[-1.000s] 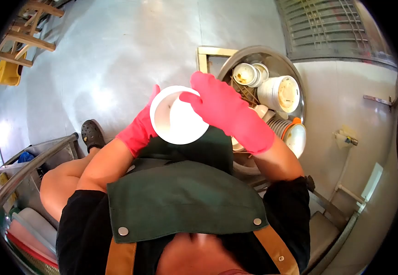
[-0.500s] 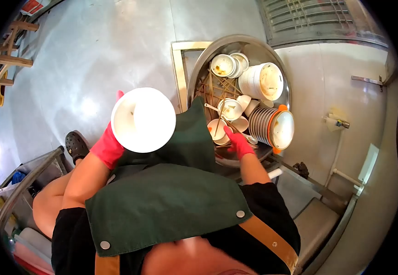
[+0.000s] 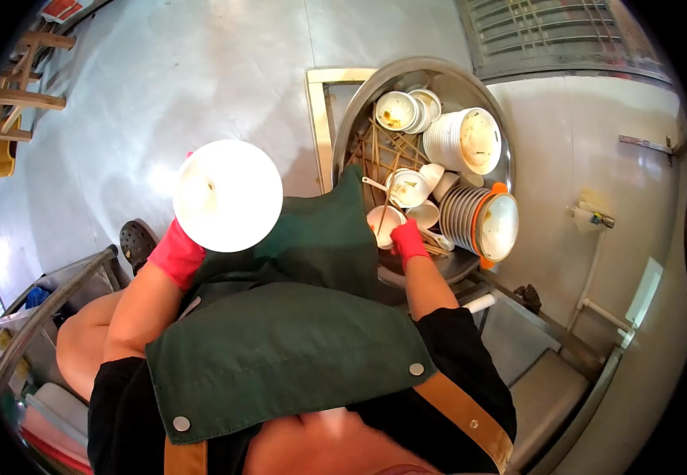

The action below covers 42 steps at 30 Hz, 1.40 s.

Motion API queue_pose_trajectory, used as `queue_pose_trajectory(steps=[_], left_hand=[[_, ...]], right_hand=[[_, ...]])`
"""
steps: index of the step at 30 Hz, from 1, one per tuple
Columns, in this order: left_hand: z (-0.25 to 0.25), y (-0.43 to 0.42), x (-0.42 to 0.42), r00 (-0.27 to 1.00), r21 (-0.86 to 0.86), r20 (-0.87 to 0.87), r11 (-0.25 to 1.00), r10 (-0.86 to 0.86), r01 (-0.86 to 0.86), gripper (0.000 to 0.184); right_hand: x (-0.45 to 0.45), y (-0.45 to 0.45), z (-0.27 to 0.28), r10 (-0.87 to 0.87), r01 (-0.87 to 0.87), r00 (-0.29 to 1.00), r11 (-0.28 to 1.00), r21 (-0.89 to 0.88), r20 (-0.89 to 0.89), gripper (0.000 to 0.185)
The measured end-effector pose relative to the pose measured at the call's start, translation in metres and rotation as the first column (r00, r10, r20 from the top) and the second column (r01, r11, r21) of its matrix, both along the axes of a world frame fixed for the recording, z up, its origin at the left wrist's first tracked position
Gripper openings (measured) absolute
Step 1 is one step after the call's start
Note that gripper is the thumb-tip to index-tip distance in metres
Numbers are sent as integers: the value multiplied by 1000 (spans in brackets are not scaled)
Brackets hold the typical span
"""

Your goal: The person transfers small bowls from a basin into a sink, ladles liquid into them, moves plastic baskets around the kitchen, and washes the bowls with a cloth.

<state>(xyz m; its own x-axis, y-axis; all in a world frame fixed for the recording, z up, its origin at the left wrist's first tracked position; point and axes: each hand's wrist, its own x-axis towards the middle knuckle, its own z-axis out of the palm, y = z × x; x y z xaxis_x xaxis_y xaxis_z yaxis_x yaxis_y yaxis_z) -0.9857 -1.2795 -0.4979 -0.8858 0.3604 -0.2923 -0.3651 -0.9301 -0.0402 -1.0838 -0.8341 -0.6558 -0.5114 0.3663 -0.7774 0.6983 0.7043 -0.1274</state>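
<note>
In my left hand (image 3: 177, 255), gloved in red rubber, I hold a large white bowl (image 3: 229, 195) by its side, left of my green apron. The fingers are mostly behind the bowl, and a small brown bit of food shows inside it. My right hand (image 3: 409, 239), in the same kind of glove, is closed low in a big round metal basin (image 3: 342, 119). It is against a small white bowl (image 3: 380, 229) with a chopstick lying across it. What its fingers grip is hidden. Spoons and chopsticks (image 3: 437, 249) lie just beside it.
The basin holds stacked white bowls (image 3: 480, 142), a stack of bowls with an orange one (image 3: 495, 226), small dirty dishes (image 3: 396, 111) and loose chopsticks (image 3: 371, 150). A wooden frame (image 3: 320, 119) borders it. A metal rail (image 3: 51, 317) stands at left.
The left hand with the bowl has moved left and slightly up. The right hand's fingers have curled closed beside the small bowl. The view has shifted slightly.
</note>
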Motion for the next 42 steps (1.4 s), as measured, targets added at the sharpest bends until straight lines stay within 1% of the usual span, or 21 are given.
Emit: queue_pose_trajectory(steps=[1,4,6,8,10,11,14,16,17,19,20,23,25,28,31,32,34,37,39,40,42], left_hand=[[3,-1,-2,999,-20,50,1000,4,-3,64],[1,-12,-8,983,-144,179,989,41,-15,66],[-22,-24,-9,998,-121,63,993,14,-6,70],[-6,-33,-18,999,-12,23,999,-49,50,77],[13,-44,-25,995,21,17,995,-94,94,83],[22,-49,-25,993,5,36,994,-112,112,86],[52,-57,-21,986,7,114,993,-121,121,91],[79,-62,-17,985,1,121,992,-123,124,94],[95,-64,-13,988,0,99,992,-122,122,94],[134,-70,-4,992,-7,58,994,-112,112,94],[156,-72,1,994,2,49,995,-101,101,95],[235,-76,22,993,-3,118,1000,-31,31,96],[264,-74,39,991,11,129,999,31,-33,94],[324,-72,69,989,-39,101,994,106,-102,92],[403,-52,104,992,-274,-3,954,127,-123,82],[444,-33,114,996,-510,-53,855,79,-95,78],[469,-19,140,955,-620,-291,772,-62,-139,65],[513,1,178,981,-400,-190,909,36,-112,63],[531,14,203,948,-767,-287,625,-137,-142,64],[538,21,213,935,-815,-310,554,-174,-167,64],[542,35,233,934,-745,-326,648,-146,-158,64]], right_hand=[[5,0,22,98,-93,992,994,65,-83,45],[17,29,33,-159,170,962,985,31,-220,52],[33,63,33,-336,353,893,936,2,-299,56],[48,93,25,-633,670,639,737,-87,-437,61],[70,87,47,-807,794,385,537,-286,-447,59],[82,82,59,-866,824,241,421,-378,-439,58],[116,70,63,-945,740,124,292,-606,-304,44],[116,38,76,-984,725,-120,6,-688,-134,34],[117,18,86,-992,698,-128,-78,-712,-17,35],[116,-10,71,-994,589,-95,-104,-801,59,38],[122,34,3,-982,606,11,-142,-783,187,39],[106,-137,150,-977,698,-64,-191,-690,206,45],[102,-199,213,-970,692,149,-37,-721,193,49],[114,-248,274,-858,694,356,-23,-720,370,56],[142,-285,354,-788,631,510,71,-773,344,56],[151,-286,397,-728,561,594,71,-825,342,56],[175,-278,428,-668,532,654,72,-844,355,54],[208,-248,518,-570,548,725,137,-825,387,52],[252,-214,531,-486,304,827,-35,-952,283,50],[272,-197,555,-516,311,822,49,-949,243,50],[313,-153,628,-571,270,810,158,-950,135,51]])
